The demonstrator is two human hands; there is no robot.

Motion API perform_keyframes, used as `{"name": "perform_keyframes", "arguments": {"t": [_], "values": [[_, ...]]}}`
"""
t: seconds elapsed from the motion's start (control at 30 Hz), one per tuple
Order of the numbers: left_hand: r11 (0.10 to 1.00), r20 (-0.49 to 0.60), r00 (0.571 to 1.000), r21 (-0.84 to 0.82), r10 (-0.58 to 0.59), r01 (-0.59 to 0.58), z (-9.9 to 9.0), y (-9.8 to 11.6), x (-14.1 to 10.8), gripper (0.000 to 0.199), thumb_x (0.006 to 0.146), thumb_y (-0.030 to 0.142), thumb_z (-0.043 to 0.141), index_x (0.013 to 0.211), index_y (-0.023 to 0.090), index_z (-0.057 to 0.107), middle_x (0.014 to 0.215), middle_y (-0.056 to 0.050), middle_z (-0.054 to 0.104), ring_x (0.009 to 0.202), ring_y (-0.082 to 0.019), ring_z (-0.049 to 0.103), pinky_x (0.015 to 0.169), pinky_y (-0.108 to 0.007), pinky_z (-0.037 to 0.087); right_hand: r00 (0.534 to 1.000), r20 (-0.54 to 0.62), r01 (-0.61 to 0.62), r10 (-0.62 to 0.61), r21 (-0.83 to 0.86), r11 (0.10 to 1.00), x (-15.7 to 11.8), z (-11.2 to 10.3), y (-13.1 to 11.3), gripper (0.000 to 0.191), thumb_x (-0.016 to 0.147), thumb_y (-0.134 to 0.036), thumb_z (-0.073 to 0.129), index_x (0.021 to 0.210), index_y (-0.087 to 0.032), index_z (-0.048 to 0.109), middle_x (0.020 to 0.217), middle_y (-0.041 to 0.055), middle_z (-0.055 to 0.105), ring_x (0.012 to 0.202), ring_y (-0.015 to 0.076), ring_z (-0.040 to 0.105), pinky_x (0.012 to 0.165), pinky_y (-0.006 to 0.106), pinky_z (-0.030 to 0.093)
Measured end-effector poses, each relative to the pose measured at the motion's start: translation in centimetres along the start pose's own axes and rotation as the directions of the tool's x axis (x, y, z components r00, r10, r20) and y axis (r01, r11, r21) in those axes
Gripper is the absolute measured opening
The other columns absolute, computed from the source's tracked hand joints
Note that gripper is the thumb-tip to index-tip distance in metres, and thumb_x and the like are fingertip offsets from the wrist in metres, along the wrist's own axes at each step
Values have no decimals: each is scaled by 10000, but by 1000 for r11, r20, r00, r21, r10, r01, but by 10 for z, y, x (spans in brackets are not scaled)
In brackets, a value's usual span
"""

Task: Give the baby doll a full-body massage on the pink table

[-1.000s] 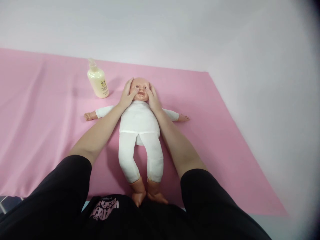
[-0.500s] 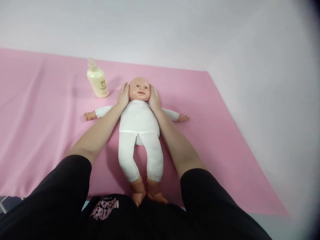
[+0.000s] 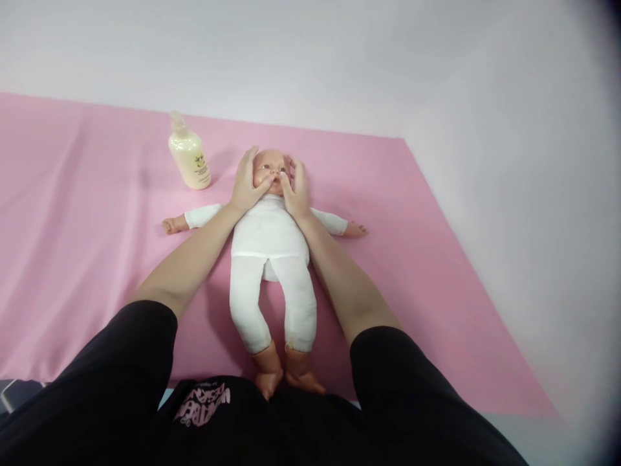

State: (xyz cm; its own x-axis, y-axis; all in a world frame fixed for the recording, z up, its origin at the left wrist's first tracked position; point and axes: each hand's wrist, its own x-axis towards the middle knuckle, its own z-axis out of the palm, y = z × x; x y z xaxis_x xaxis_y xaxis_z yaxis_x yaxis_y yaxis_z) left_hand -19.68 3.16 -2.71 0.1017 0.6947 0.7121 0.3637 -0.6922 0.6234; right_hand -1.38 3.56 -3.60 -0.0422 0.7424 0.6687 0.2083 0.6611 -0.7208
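A baby doll (image 3: 270,226) in a white suit lies on its back, its arms spread to the sides and its feet toward me. My left hand (image 3: 248,184) cups one side of its head, fingers along the temple and thumb laid across the cheek beside the mouth. On the other side my right hand (image 3: 297,188) curves round the head in the same way, thumb tip close to the nose. The two thumbs almost meet over the upper lip. Part of the doll's cheeks and chin is hidden by my hands.
A pump bottle (image 3: 190,158) of pale yellow liquid stands left of the doll's head. Under everything is a pink cloth (image 3: 398,272) with folds at the left. A pale wall (image 3: 310,58) rises behind.
Both thumbs have moved inward from the sides of the head onto the doll's face, near the mouth and nose. The hands have risen slightly around the head. Doll and bottle stay put.
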Motion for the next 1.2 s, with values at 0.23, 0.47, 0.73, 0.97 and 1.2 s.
{"name": "perform_keyframes", "arguments": {"t": [0.23,0.47,0.73,0.97,1.2], "values": [[1000,-6,1000,-17,-23,23,1,-22,-3,849,962,809,505,1613,279,377,1705,-145,382,1637,-327,264,1362,-521,155,997,-73,2,-7,-64,998,0,0,2,648,997,-777,382,1424,-316,541,1460,88,594,1431,248,548,1257,515,424],[996,-11,998,-66,-61,60,1,-21,-3,839,956,822,498,1586,276,411,1694,-145,398,1622,-314,301,1360,-493,173,992,-104,-74,68,-50,996,1,1,8,651,1020,-765,291,1367,-295,578,1431,86,609,1385,225,566,1266,476,406],[983,-72,986,-123,-147,138,4,-29,-3,787,984,843,361,1513,273,481,1647,-135,462,1585,-258,373,1357,-428,200,951,-60,-297,304,94,950,6,5,33,515,1032,-656,366,1177,-249,644,1254,84,706,1248,217,639,1192,448,462],[901,-131,897,-173,-422,399,5,-72,-2,727,967,814,459,1413,244,532,1598,-162,496,1573,-302,371,1331,-514,244,912,-40,-398,407,146,906,8,5,46,298,993,-481,485,1057,-232,636,1062,50,747,1030,192,693,1029,412,557],[904,-166,898,-215,-407,370,6,-70,-1,646,944,801,524,1296,263,580,1492,-141,574,1492,-309,454,1310,-519,275,900,-45,-422,434,162,892,9,4,46,240,967,-404,521,1041,-220,656,1046,48,766,1004,194,711,1026,422,571]]}}
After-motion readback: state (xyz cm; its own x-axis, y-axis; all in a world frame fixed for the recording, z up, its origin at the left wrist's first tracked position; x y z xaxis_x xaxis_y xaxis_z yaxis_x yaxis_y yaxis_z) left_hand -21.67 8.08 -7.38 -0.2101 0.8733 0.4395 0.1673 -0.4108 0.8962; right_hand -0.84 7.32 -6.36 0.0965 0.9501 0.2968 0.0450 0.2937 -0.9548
